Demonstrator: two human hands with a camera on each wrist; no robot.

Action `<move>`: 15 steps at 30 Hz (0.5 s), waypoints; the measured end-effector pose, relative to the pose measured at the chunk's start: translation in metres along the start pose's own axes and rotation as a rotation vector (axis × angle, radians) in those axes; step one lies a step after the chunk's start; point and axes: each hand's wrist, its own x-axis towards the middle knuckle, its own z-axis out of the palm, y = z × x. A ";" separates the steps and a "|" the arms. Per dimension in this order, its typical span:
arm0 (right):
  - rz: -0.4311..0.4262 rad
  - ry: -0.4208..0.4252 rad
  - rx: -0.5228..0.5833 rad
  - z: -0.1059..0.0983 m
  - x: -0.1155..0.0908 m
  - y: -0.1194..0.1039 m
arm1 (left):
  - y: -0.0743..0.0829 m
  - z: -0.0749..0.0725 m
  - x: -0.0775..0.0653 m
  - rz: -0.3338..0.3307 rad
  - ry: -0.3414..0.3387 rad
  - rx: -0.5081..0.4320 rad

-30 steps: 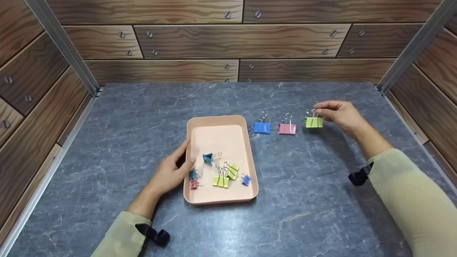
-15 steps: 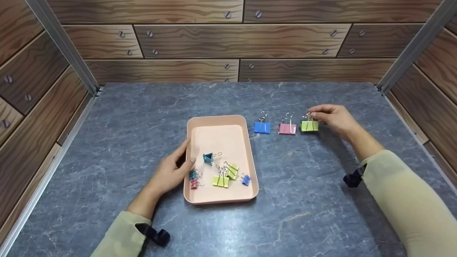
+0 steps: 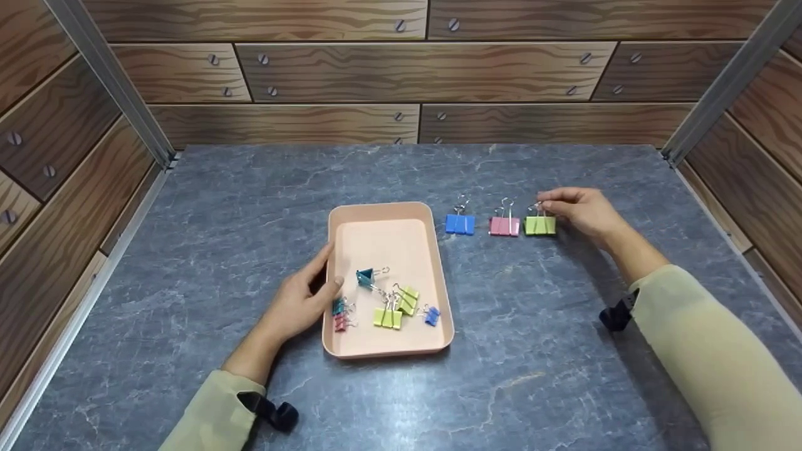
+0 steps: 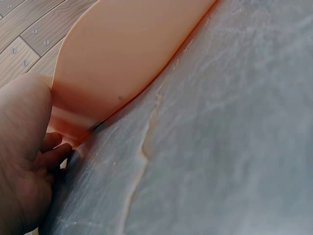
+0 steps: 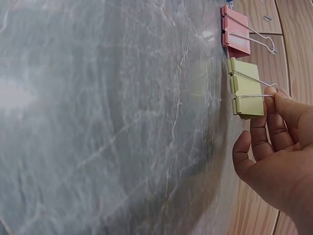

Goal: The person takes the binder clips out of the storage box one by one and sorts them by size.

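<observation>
In the head view my left hand (image 3: 299, 305) grips the left wall of a peach plastic tray (image 3: 387, 243), thumb over the rim and fingers along the outside. By its wire handles, my right hand (image 3: 584, 214) pinches a large lime-green binder clip (image 3: 540, 226) between thumb and fingertips. That clip stands upright, low at the tabletop, just right of a pink binder clip (image 3: 504, 227). Further left, a blue binder clip (image 3: 460, 225) completes the row. The right wrist view shows the green clip (image 5: 248, 88) beside the pink clip (image 5: 236, 32), its handles at my fingertips.
Inside the tray lie a teal binder clip (image 3: 365, 277), lime-green binder clips (image 3: 388, 319), a small blue clip (image 3: 432, 316) and a small red clip (image 3: 340, 323). Wood-patterned walls (image 3: 426, 72) enclose the grey marbled table (image 3: 539, 376) at the back and sides.
My right hand has carried the green binder clip left and down toward the table, to a spot close beside the pink one. The left hand and tray stay put.
</observation>
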 end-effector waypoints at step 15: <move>0.009 -0.027 0.060 -0.001 0.004 0.008 | 0.001 -0.001 -0.001 -0.002 0.003 0.007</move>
